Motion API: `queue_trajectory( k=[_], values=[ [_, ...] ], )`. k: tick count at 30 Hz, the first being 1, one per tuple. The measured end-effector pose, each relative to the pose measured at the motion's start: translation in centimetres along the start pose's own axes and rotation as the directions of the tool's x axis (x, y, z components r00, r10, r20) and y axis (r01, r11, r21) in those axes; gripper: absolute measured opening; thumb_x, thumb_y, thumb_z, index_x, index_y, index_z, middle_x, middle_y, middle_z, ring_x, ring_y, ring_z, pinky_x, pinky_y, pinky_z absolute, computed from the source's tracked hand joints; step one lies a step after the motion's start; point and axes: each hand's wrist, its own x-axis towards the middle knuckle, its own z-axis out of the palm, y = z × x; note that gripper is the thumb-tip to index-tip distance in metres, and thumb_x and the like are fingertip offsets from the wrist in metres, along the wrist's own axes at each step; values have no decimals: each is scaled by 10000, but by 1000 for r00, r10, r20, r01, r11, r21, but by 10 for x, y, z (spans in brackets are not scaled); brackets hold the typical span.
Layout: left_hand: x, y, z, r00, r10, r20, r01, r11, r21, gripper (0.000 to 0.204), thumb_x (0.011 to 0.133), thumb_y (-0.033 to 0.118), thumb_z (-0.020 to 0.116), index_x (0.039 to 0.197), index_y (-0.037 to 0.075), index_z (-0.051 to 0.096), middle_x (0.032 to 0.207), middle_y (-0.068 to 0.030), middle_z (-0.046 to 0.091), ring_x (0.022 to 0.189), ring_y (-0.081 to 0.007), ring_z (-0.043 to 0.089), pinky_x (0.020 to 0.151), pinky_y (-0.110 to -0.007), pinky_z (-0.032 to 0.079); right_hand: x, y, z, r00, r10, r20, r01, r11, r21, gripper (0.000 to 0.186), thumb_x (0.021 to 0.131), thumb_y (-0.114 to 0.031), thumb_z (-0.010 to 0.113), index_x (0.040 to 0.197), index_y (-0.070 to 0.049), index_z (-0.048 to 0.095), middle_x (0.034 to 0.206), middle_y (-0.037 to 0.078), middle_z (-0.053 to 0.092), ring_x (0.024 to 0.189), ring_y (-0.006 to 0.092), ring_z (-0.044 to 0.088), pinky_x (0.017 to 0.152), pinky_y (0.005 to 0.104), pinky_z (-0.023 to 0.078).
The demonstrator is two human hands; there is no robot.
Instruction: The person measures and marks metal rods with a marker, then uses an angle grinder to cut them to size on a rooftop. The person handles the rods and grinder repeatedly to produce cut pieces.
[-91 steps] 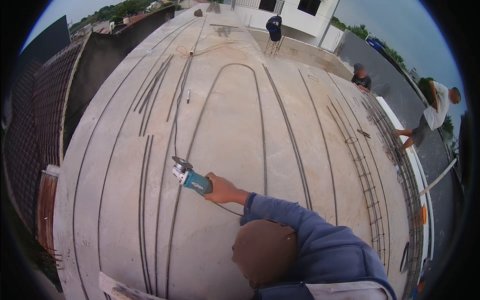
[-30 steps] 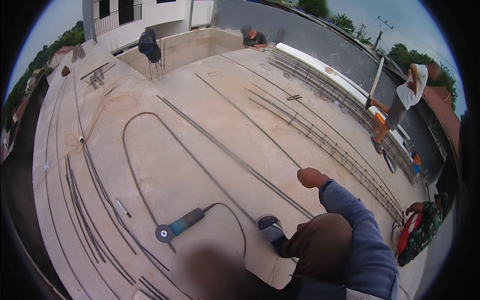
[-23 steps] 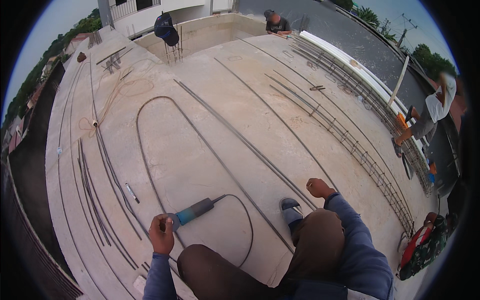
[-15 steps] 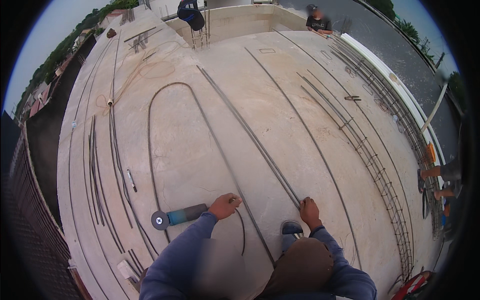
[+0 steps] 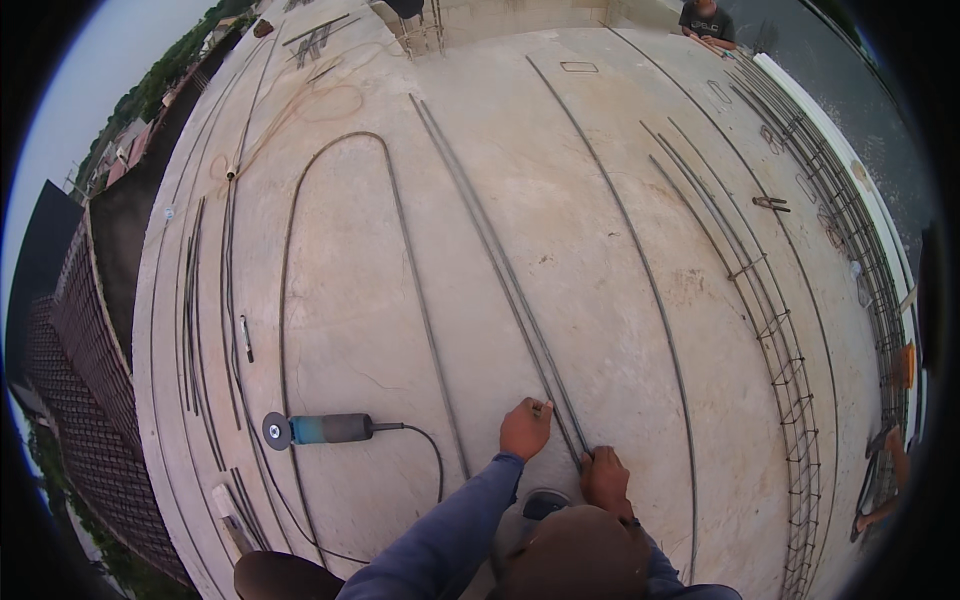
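Two long steel rebars (image 5: 497, 245) lie close side by side on the concrete slab, running from the far middle toward me. At their near ends, my right hand (image 5: 606, 482) is closed with its fingers on the bars. Just left of the bars, my left hand (image 5: 526, 430) is pinched, its fingertips close to the nearer bar; a small pale bit shows at them, too small to name. Left of my hands an angle grinder (image 5: 335, 429) with a teal body and a disc rests on the slab, its black cord (image 5: 440, 460) curving toward me.
A U-bent rebar (image 5: 283, 300) lies beyond and under the grinder. A marker (image 5: 247, 338) and several loose bars are at left, by the slab's edge. On the right lies a rebar cage (image 5: 790, 400), with pincers (image 5: 770, 203) beyond it. One person (image 5: 708, 25) is at far right; another's legs (image 5: 880, 485) show at right.
My left hand has moved right, from beside the grinder's cord to the two rebars. My right hand stays at their near ends. The view has shifted.
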Motion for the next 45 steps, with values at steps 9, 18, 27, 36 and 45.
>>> queue_trajectory(
  k=[9,18,27,36,45],
  values=[
    [7,7,19,988,118,-101,-99,979,177,404,1049,361,739,1123,-36,727,817,-198,791,769,-329,798,773,-427,623,49,-19,6,997,-18,-80,26,995,94,200,1010,-211,736,997,-42,631,949,179,684,856,410,719,714,509,596],
    [5,4,15,999,32,-36,-34,997,-65,419,1057,337,735,1163,-67,709,871,-219,807,760,-268,824,739,-369,642,48,-19,17,986,-138,-90,146,985,91,214,984,-231,764,1015,-59,641,923,157,692,796,375,726,695,496,599],
    [2,32,8,989,115,-93,-88,964,251,523,976,423,784,1087,-84,718,952,-306,777,944,-456,783,847,-501,617,53,-38,6,984,-152,-91,162,979,121,234,934,-173,797,1055,-27,660,930,178,695,789,410,730,665,503,600],
    [10,36,-7,994,98,-43,-71,906,416,453,944,378,757,1021,-67,719,960,-313,771,956,-480,765,874,-549,607,57,-37,30,981,-163,107,151,982,113,168,946,-119,678,1049,-9,606,970,229,702,817,431,750,691,537,627],
    [-55,22,-147,926,266,267,-371,772,516,475,1054,489,695,1096,17,726,911,-225,785,877,-429,777,807,-532,612,65,-97,0,962,-138,234,150,988,-35,321,943,-287,809,1047,-23,659,1012,226,703,907,443,744,743,542,614]
  ],
)
